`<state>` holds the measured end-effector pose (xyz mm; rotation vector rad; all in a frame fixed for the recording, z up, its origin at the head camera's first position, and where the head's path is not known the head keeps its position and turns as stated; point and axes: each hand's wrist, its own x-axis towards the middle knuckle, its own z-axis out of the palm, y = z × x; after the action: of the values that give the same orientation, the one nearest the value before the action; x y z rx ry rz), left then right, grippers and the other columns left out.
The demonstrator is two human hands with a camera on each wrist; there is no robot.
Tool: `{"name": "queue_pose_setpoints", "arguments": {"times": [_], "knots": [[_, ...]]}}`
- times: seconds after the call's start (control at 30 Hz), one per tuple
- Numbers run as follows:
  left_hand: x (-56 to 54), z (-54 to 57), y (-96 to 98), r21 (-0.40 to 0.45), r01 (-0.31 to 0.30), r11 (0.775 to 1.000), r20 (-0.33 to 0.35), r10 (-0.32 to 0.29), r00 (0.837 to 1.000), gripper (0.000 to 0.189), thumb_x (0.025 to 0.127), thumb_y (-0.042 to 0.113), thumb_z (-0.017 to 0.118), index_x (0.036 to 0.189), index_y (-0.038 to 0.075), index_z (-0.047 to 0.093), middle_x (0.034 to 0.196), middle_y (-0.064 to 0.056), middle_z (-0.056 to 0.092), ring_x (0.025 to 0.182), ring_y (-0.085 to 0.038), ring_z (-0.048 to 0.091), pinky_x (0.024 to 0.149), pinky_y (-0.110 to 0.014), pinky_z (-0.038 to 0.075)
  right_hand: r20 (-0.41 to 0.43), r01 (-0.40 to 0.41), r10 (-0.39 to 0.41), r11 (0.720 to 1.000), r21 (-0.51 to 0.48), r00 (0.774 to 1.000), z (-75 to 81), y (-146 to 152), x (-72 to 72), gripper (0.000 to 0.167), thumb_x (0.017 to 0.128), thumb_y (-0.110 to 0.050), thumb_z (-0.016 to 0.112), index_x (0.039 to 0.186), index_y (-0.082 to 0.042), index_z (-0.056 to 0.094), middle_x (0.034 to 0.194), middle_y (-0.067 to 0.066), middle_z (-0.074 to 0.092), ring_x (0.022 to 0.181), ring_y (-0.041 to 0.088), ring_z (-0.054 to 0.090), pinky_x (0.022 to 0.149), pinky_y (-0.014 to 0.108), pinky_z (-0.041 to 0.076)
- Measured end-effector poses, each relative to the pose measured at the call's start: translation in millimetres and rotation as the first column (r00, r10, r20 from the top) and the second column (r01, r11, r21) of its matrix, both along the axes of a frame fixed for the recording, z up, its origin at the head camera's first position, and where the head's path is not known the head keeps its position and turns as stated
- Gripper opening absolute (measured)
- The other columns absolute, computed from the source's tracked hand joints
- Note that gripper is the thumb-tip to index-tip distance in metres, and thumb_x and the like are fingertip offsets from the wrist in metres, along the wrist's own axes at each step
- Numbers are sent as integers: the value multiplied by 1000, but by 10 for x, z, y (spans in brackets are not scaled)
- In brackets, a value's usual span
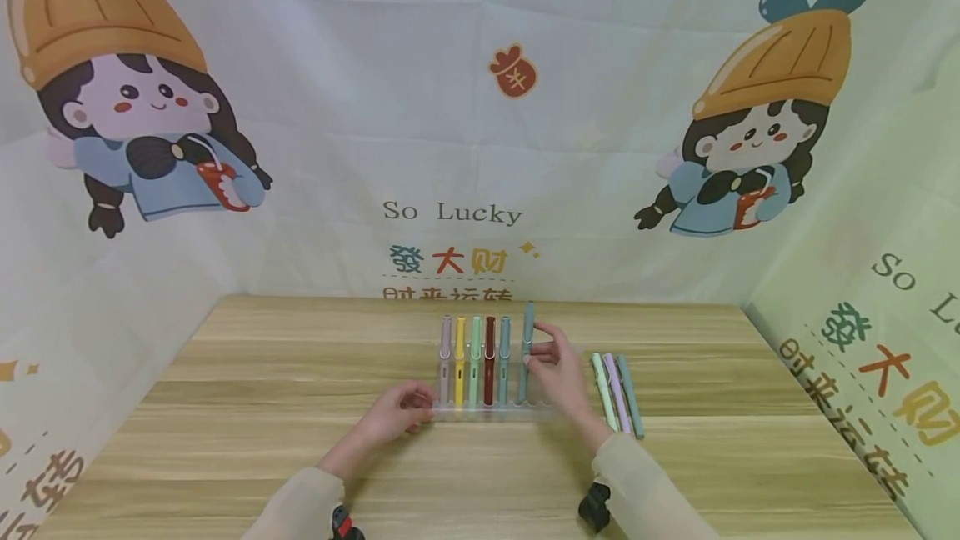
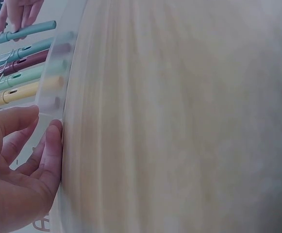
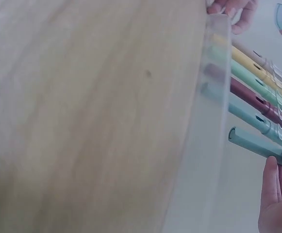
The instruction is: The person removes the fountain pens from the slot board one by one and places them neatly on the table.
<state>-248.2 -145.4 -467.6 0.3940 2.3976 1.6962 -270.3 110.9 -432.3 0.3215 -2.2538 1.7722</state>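
Observation:
A clear pen stand (image 1: 491,413) holds a row of upright capped pens, among them a mauve pen (image 1: 446,357), a yellow pen (image 1: 460,357), a mint pen (image 1: 476,361), a dark red pen (image 1: 490,361) and a blue pen (image 1: 505,361). My left hand (image 1: 401,407) pinches the stand's left end corner between thumb and fingers (image 2: 53,150). Just right of the row, my right hand (image 1: 558,373) pinches a teal-blue pen (image 1: 528,323) upright by its middle. In the right wrist view, that pen's lower end (image 3: 242,138) stands out from the stand's front strip, higher than the other pens' ends.
Right of the stand, three pens lie side by side on the wooden table (image 1: 262,382): a pale green pen (image 1: 603,394), a lilac pen (image 1: 617,394) and a grey-blue pen (image 1: 631,398). A printed cloth (image 1: 337,148) hangs behind the table and along both sides.

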Motion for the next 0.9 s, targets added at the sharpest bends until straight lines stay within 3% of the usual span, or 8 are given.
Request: {"name": "queue_pose_setpoints", "arguments": {"times": [0.23, 0.47, 0.8, 0.9], "knots": [[-27, -32, 2, 9, -9, 1000, 5, 9, 1000, 19, 81, -4, 56, 99, -9, 53, 86, -12, 56, 73, -22, 54, 61, -36, 49, 6, 39, -39, 999, 30, 999, 67, 143, -9, 47, 77, 5, 60, 121, -5, 47, 88, 14, 60, 82, 27, 58, 68, 31, 49], [-6, -9, 4, -1, -13, 1000, 3, 13, 1000, 19, 81, -3, 57, 99, -8, 53, 85, -10, 55, 72, -20, 54, 61, -34, 49, 74, 67, -71, 996, 54, 995, 77, 343, 6, 50, 77, 2, 62, 123, -10, 47, 90, 12, 60, 83, 25, 57, 68, 31, 49], [-10, -13, -2, 6, -10, 1000, 9, 10, 1000, 20, 82, -2, 57, 100, -8, 53, 85, -10, 55, 72, -19, 54, 61, -33, 49, 97, 75, -80, 996, 51, 992, 52, 597, 23, 47, 78, 6, 59, 121, -6, 47, 92, 17, 57, 80, 22, 54, 63, 23, 47], [-16, -27, -1, 5, -14, 1000, 12, 14, 1000, 20, 82, -2, 56, 100, -9, 53, 86, -10, 55, 73, -21, 54, 61, -34, 49, 98, 87, -92, 995, 51, 991, 52, 666, 39, 47, 77, 7, 59, 121, -4, 47, 92, 18, 57, 77, 19, 54, 62, 26, 48]]}}
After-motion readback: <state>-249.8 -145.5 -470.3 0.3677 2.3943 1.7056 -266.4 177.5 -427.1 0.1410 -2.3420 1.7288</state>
